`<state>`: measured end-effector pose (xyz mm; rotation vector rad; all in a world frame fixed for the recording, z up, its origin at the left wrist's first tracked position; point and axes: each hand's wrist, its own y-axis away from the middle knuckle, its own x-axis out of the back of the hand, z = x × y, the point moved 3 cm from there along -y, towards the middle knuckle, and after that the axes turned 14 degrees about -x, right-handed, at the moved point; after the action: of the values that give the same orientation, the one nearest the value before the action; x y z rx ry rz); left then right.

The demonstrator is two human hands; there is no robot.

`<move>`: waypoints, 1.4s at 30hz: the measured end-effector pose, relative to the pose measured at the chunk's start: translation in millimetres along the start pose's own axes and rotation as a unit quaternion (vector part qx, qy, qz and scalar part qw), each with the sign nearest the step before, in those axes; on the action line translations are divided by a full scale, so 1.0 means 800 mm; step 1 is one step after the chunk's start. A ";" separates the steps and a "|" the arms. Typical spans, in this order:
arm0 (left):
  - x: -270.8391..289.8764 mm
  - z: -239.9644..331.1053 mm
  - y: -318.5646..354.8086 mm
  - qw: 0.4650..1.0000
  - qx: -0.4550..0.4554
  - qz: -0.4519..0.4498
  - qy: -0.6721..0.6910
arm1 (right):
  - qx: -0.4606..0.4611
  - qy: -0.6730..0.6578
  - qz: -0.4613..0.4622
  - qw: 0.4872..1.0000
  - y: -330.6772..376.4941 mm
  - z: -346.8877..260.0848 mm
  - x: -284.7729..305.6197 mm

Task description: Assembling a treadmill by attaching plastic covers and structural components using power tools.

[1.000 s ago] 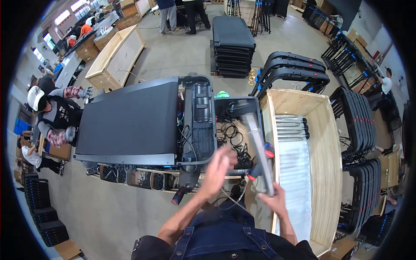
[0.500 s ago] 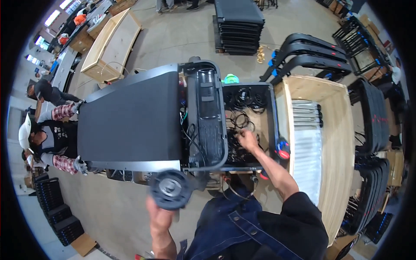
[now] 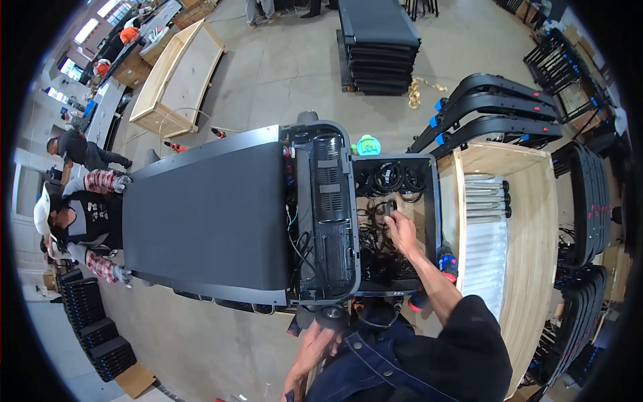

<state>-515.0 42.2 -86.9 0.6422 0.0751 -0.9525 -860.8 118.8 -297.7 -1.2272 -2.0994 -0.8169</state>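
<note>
A treadmill (image 3: 207, 208) with a black belt and silver side rails lies across the view, its motor end with a black frame and vents (image 3: 328, 194) towards me. Low beside its near corner, my left hand (image 3: 320, 343) is closed on a black wheel (image 3: 333, 313) with a pale metal hub; the wheel is partly hidden by the fingers and the frame. My right hand (image 3: 403, 233) reaches into a black bin (image 3: 434, 201) of coiled black cables (image 3: 388, 177) and small dark parts. Its fingers pinch a small black part (image 3: 390, 208), whose kind I cannot make out.
At the treadmill's far left end a person in gloves (image 3: 122, 182) holds the deck. Right of the bin stands a wooden crate (image 3: 536, 161) with metal tubes (image 3: 483, 194). A red and blue power tool (image 3: 447, 261) hangs between them. Stacked decks (image 3: 378, 57) and curved black frames (image 3: 499, 100) stand beyond.
My left hand has carried the wheel right and down towards the treadmill's near corner. My right hand has lifted slightly within the bin, with a small black part now showing at its fingertips.
</note>
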 end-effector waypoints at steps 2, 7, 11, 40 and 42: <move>-0.003 -0.006 -0.002 1.000 0.008 -0.026 -0.001 | -0.004 -0.117 -0.058 0.991 0.051 -0.041 0.058; -0.017 -0.005 -0.018 0.991 -0.040 -0.123 -0.030 | -0.068 -0.507 -0.305 0.803 0.198 -0.139 0.156; -0.030 0.004 -0.008 0.983 -0.074 -0.156 -0.068 | -0.050 -0.406 -0.356 0.840 0.251 -0.164 0.168; 0.008 0.213 -0.130 0.818 -0.162 -0.148 -0.532 | 0.247 -0.176 -0.171 0.937 0.174 -0.311 0.097; -0.006 0.266 -0.186 0.743 -0.308 -0.043 -0.592 | 0.167 -0.262 -0.132 0.941 0.095 -0.328 0.078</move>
<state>-679.1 -130.6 17.1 -0.6658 -0.7036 -1.1928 -775.1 -11.5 -64.4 -1.0691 -2.7362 -0.2180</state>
